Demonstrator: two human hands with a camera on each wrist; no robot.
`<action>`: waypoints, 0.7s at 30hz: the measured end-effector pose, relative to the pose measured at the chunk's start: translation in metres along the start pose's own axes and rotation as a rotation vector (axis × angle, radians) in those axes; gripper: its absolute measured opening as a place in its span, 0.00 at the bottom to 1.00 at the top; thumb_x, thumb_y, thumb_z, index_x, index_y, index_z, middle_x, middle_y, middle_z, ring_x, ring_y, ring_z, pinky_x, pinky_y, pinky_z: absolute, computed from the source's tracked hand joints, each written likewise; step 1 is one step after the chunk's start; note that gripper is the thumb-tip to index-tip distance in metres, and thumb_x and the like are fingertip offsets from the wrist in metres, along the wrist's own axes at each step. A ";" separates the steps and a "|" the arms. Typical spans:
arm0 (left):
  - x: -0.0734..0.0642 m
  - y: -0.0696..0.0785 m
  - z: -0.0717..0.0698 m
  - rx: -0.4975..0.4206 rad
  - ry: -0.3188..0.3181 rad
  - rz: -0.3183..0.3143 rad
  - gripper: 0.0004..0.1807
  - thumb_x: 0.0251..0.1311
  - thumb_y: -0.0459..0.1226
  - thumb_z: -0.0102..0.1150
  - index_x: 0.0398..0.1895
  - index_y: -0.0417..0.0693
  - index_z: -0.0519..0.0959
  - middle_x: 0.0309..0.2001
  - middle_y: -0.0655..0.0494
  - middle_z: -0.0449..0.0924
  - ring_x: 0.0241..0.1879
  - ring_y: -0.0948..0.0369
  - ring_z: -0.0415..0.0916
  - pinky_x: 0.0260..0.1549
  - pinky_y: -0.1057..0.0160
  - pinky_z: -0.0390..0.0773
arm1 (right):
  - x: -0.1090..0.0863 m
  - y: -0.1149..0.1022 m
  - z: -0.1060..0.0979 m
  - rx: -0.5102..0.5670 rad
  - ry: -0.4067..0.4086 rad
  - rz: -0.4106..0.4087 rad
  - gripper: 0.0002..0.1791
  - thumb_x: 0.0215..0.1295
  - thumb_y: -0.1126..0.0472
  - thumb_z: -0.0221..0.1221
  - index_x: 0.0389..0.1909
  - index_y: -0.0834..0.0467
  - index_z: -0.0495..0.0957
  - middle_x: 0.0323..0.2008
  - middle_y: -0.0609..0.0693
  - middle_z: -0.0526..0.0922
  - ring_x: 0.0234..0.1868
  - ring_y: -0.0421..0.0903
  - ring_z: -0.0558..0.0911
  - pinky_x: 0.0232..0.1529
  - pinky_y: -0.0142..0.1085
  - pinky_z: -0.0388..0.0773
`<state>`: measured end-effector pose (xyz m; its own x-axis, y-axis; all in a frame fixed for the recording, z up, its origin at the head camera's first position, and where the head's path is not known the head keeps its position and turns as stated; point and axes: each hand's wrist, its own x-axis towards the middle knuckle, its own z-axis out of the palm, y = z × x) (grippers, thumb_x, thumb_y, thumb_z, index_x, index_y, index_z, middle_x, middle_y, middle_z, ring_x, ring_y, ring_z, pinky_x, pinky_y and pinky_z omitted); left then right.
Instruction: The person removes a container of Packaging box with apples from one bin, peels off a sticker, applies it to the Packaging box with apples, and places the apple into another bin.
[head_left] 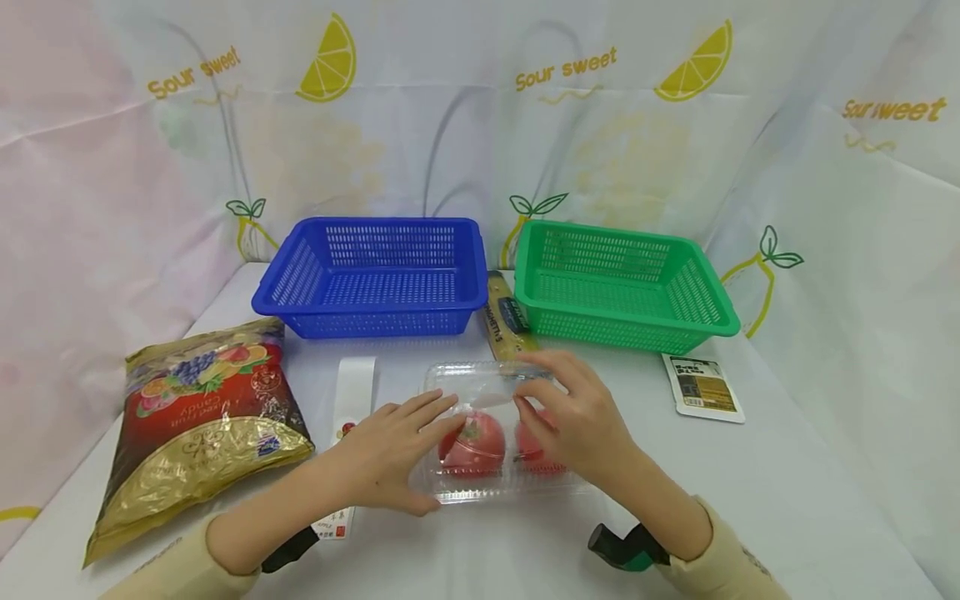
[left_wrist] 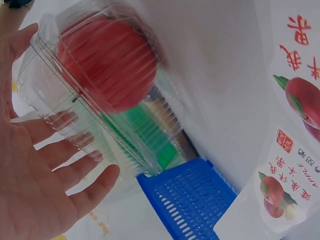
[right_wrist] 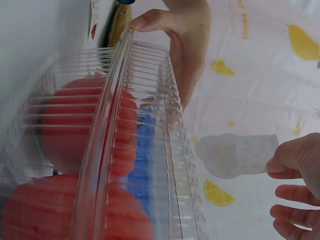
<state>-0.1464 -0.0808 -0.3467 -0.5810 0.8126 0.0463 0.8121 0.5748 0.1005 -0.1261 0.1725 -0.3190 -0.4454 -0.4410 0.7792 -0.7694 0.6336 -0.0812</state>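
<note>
A clear plastic clamshell box point(head_left: 468, 377) with two red round fruits point(head_left: 472, 446) inside sits closed at the middle of the table. My left hand point(head_left: 393, 454) spreads over its left side, fingers extended on the lid and thumb by the front edge. Above the lid's right part, my right hand point(head_left: 577, 412) pinches a small translucent sticker point(right_wrist: 237, 156) between thumb and index finger. In the right wrist view the sticker hangs apart from the box. Partly under my left arm lies a white strip point(head_left: 355, 392) printed with apples and writing.
A blue basket point(head_left: 375, 323) and a green basket point(head_left: 615, 327) stand at the back, with a spaghetti packet point(head_left: 506, 321) between them. A large fruit candy bag point(head_left: 206, 417) lies on the left. Beyond the right hand is a small white-and-brown packet point(head_left: 702, 388).
</note>
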 end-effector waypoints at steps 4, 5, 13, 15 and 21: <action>0.000 -0.006 -0.001 -0.027 -0.008 0.003 0.52 0.37 0.60 0.66 0.67 0.51 0.59 0.68 0.49 0.55 0.67 0.50 0.50 0.53 0.44 0.66 | 0.000 0.007 -0.001 -0.005 0.056 -0.012 0.07 0.59 0.63 0.56 0.26 0.61 0.79 0.43 0.57 0.78 0.46 0.53 0.76 0.46 0.42 0.75; 0.000 -0.008 -0.001 -0.028 -0.009 0.005 0.52 0.37 0.60 0.66 0.67 0.51 0.59 0.68 0.50 0.55 0.67 0.51 0.49 0.53 0.45 0.66 | -0.001 0.008 -0.002 -0.002 0.063 -0.014 0.07 0.59 0.63 0.56 0.25 0.61 0.79 0.43 0.57 0.78 0.46 0.53 0.76 0.46 0.42 0.75; 0.000 -0.014 -0.002 -0.055 -0.011 0.041 0.52 0.39 0.61 0.66 0.68 0.51 0.58 0.69 0.49 0.53 0.68 0.51 0.47 0.55 0.45 0.64 | -0.003 0.017 0.001 -0.001 0.048 0.004 0.02 0.50 0.68 0.63 0.26 0.61 0.80 0.42 0.58 0.79 0.46 0.54 0.76 0.45 0.43 0.76; 0.000 -0.015 -0.002 -0.057 -0.018 0.047 0.53 0.39 0.61 0.66 0.68 0.50 0.57 0.69 0.49 0.52 0.68 0.51 0.47 0.56 0.45 0.64 | -0.004 0.019 0.002 -0.008 0.046 0.006 0.03 0.48 0.69 0.64 0.26 0.61 0.80 0.43 0.57 0.79 0.46 0.54 0.76 0.45 0.43 0.76; 0.001 -0.014 -0.005 -0.071 -0.040 0.042 0.49 0.44 0.62 0.62 0.68 0.51 0.58 0.69 0.50 0.52 0.68 0.51 0.47 0.56 0.44 0.62 | -0.007 0.025 0.005 -0.025 0.035 0.014 0.02 0.51 0.66 0.63 0.26 0.61 0.80 0.43 0.57 0.79 0.47 0.54 0.75 0.46 0.44 0.75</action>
<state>-0.1585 -0.0884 -0.3428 -0.5423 0.8401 0.0124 0.8292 0.5328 0.1692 -0.1441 0.1881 -0.3291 -0.4395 -0.4093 0.7996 -0.7512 0.6556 -0.0773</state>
